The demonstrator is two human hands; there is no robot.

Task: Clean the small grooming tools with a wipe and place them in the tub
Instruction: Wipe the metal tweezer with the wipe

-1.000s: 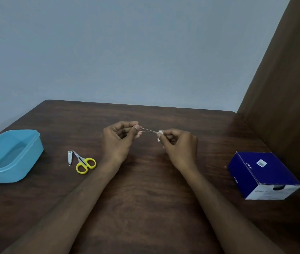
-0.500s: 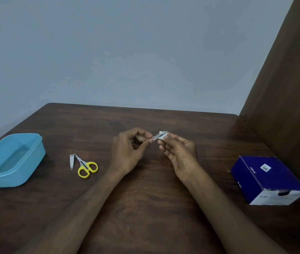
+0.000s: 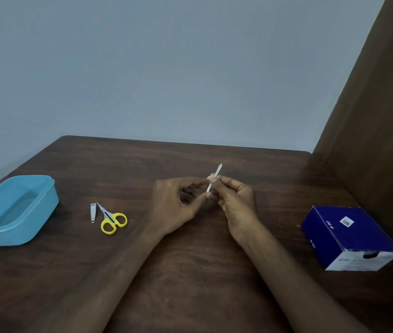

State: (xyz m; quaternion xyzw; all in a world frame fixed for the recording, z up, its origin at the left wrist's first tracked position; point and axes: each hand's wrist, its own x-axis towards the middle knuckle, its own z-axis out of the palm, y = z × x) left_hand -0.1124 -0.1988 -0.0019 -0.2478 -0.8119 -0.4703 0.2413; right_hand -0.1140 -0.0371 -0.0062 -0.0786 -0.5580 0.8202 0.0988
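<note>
Both my hands meet over the middle of the table around slim metal tweezers (image 3: 218, 169). The tweezers stand nearly upright, with one end poking up above my fingers. My left hand (image 3: 173, 207) pinches their lower end between thumb and forefinger. My right hand (image 3: 237, 203) pinches a small white wipe (image 3: 211, 177) against their middle. A small silver nail clipper (image 3: 92, 212) and yellow-handled scissors (image 3: 112, 221) lie side by side on the table, left of my hands. The light blue tub (image 3: 46, 188) stands at the far left with no tool in it.
A dark blue and white cardboard box (image 3: 349, 236) sits at the right of the wooden table (image 3: 190, 272). Behind the box, a brown panel (image 3: 370, 116) rises along the table's right side. A grey wall stands beyond the far edge.
The tweezers have swung from lying sideways between my hands to nearly upright. My hands have closed together, and my right hand's wipe now sits at the tool's middle.
</note>
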